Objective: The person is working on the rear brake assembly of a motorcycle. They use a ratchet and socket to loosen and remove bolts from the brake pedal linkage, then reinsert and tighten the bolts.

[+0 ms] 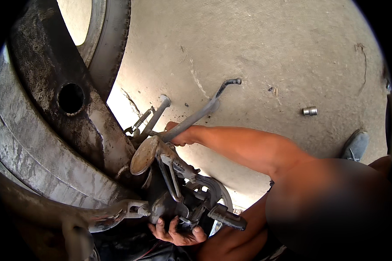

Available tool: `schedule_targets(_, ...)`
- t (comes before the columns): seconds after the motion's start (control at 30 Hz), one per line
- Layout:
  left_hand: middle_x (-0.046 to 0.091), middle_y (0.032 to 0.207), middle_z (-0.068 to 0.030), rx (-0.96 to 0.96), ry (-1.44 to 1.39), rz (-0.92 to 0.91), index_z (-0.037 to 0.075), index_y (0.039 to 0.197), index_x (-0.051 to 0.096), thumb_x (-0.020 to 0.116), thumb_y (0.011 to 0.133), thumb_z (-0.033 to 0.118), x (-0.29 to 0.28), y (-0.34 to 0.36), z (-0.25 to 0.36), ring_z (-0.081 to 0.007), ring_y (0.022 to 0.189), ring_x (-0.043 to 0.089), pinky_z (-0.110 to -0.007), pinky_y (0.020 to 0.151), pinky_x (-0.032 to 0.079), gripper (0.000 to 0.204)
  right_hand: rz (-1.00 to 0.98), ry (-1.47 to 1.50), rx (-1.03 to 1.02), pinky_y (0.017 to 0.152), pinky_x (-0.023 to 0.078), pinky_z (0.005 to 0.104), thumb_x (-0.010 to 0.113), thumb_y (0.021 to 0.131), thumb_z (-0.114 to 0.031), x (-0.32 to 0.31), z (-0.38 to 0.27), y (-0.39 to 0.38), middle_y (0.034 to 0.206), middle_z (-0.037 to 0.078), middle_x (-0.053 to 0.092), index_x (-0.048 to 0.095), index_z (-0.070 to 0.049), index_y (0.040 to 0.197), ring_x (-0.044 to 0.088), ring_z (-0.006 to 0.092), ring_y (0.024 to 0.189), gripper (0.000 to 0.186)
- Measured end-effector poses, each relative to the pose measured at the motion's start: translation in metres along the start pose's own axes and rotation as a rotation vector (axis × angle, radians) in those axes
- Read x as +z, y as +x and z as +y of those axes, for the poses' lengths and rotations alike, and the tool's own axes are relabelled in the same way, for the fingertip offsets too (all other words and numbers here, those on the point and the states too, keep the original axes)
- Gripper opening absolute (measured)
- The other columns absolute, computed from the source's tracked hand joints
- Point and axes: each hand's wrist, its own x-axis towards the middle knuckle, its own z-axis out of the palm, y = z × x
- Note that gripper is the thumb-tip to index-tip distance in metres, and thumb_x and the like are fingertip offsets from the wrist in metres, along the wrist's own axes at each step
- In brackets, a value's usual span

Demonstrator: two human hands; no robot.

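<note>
A dirty motorcycle fills the left and lower part of the head view. My right hand (180,135) reaches in from the right, behind the tubular stand (198,114). Its fingers are curled and partly hidden by the tube; what they grip does not show. Lower down, my left hand (178,235) bends its fingers around the underside of a dark motorcycle part (161,209), thumb to the right. Just beside it sticks out a black rubber foot peg (227,217). Between the hands sits a rusty round pedal plate (143,155). A coil spring (143,118) stretches next to the stand.
A metal socket (310,111) lies on the concrete floor (257,52) at right. Near it is a grey shoe (356,145). A tyre (111,48) stands at the upper left, behind a dark arm with a round hole (37,56). A blurred patch covers the lower right.
</note>
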Motion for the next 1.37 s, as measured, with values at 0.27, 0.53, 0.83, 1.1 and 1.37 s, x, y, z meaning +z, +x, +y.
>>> schedule_targets(0.27,0.047,0.121,-0.0217,0.0,0.018,-0.054,0.001,0.086,0.061,0.052,0.077,0.053,-0.005,0.003,0.003,-0.042,0.124,0.035,-0.069,0.102,0.021,0.054,0.007,0.198,0.017,0.043,0.031,0.0303,0.046,0.093,-0.034,0.009,0.003,0.0,0.056,-0.002,0.037,0.047,-0.01,0.068,0.035,0.0112,0.049,0.035)
schedule_targets(0.53,0.046,0.123,-0.0214,-0.013,0.014,-0.035,0.001,0.088,0.061,0.051,0.078,0.053,-0.004,0.003,0.004,-0.0422,0.125,0.034,-0.069,0.102,0.021,0.054,0.04,0.088,0.094,0.041,0.027,0.0295,0.046,0.092,-0.033,0.007,0.005,0.003,0.053,-0.002,0.035,0.045,-0.011,0.061,0.029,0.0106,0.045,0.039)
schedule_targets(0.83,0.046,0.126,-0.0245,0.054,-0.003,-0.043,-0.002,0.104,0.06,0.051,0.08,0.05,-0.003,0.002,-0.001,-0.0426,0.126,0.034,-0.07,0.104,0.018,0.058,0.012,0.24,0.037,0.038,0.023,0.0295,0.048,0.092,-0.031,0.008,0.012,0.009,0.054,0.0,0.038,0.046,-0.01,0.062,0.028,0.0105,0.044,0.036)
schedule_targets(1.1,0.048,0.12,-0.0221,-0.005,0.014,-0.004,0.001,0.086,0.061,0.051,0.076,0.051,0.0,0.001,0.004,-0.0407,0.125,0.035,-0.068,0.102,0.021,0.052,-0.015,0.289,0.181,0.042,0.026,0.026,0.052,0.09,-0.052,0.014,0.012,0.001,0.059,-0.004,0.035,0.043,-0.015,0.074,0.032,0.0084,0.048,0.041)
schedule_targets(1.37,0.047,0.123,-0.0216,0.013,0.002,-0.002,0.001,0.086,0.061,0.051,0.077,0.053,0.0,0.001,0.001,-0.0402,0.125,0.035,-0.068,0.103,0.02,0.054,-0.091,0.428,0.171,0.042,0.035,0.0291,0.057,0.09,-0.039,0.008,0.041,0.021,0.064,-0.002,0.045,0.053,-0.014,0.086,0.039,0.0072,0.052,0.026)
